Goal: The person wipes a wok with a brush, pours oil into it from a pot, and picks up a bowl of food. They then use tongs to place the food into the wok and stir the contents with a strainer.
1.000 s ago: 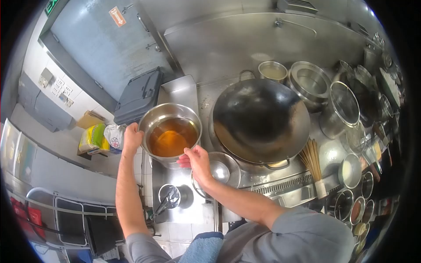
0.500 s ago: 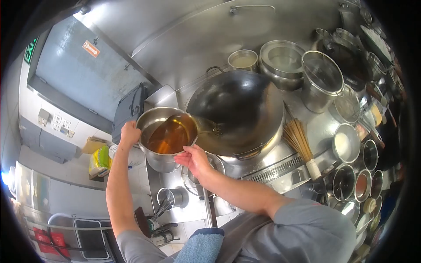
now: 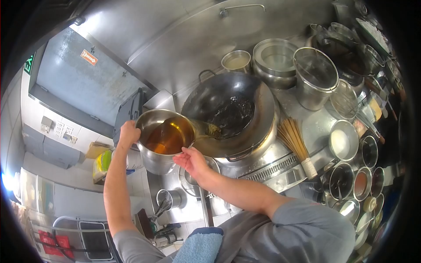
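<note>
A steel pot [image 3: 162, 164] with amber, oil-like liquid [image 3: 164, 140] in it is tilted toward the black wok [image 3: 263, 111]. My left hand [image 3: 128, 133] is closed on the far-left side of the pot at its rim. At the near-right rim, my right hand [image 3: 191, 161] grips the pot with thumb and fingers; what lies under the fingers is partly hidden. The amber liquid runs over the lip into the wok, where a dark, rippled pool lies in the bottom.
Right of the wok lie a bamboo brush [image 3: 294, 140] and a pot topped by a strainer [image 3: 315, 70]. Bowls of sauce [image 3: 362, 184] crowd the far right. Below the tilted pot are a long-handled ladle or strainer [image 3: 204, 206] and a steel cup [image 3: 169, 199].
Liquid has spread in the wok's bottom, which looked mostly bare before. Both hands keep their hold on the tilted pot. The view has shifted slightly.
</note>
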`<state>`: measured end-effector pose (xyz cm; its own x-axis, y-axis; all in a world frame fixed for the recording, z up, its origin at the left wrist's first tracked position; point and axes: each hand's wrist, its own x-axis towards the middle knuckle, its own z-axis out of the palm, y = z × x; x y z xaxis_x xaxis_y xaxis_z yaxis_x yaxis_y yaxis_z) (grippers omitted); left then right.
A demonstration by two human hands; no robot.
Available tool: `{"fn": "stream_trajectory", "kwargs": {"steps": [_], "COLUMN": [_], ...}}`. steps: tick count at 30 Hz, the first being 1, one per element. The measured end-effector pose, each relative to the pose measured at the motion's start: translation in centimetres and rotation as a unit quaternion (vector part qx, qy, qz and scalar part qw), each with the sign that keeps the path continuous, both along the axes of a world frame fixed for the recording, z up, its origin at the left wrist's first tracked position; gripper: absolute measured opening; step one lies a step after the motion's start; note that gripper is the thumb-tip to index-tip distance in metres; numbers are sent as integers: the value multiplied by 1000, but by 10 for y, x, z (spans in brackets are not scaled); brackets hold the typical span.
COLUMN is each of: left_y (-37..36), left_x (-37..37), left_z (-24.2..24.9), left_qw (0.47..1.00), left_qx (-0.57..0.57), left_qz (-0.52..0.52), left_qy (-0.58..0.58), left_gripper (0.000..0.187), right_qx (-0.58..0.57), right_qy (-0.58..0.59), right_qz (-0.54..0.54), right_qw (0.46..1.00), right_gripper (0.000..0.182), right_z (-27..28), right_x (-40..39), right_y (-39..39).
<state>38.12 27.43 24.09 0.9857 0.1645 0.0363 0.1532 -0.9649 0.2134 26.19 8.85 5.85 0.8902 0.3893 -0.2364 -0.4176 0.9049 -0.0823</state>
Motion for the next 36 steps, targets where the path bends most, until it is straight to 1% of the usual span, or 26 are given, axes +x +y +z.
{"fn": "stream_trajectory", "kwargs": {"steps": [2,5,8,11,14,17,20,23,26,29,36], "left_y": [-10,-29,-29,-39,-44,-44,-51,-52,-56,-66,-69], "left_x": [-4,-14,-7,-8,-9,-7,-9,-9,-8,-12,-11], "left_z": [4,13,13,16,16,15,16,16,15,19,19], "left_qw": [1000,1000,999,999,999,997,997,995,995,996,991], "left_qx": [0,15,40,43,43,73,74,96,96,87,135], "left_qz": [7,-13,-14,3,5,-8,9,-2,11,10,-20], "left_qy": [5,-11,7,14,14,9,9,11,12,7,9], "left_gripper": [19,20,20,18,18,19,21,24,28,30,30], "right_qx": [10,30,63,67,58,68,80,84,112,96,99], "right_qy": [-5,0,9,28,20,17,17,23,20,31,35], "right_qz": [0,-3,-2,1,6,6,-1,3,-2,3,9], "right_qw": [1000,1000,998,997,998,998,997,996,994,995,994], "right_gripper": [12,14,13,14,14,14,14,14,16,12,9], "right_z": [-4,-9,-14,-16,-21,-24,-27,-29,-27,-27,-26], "right_x": [1,1,3,4,4,3,2,3,1,0,-2], "right_y": [0,-1,-2,-3,-2,-2,-2,-2,-4,-5,-8]}}
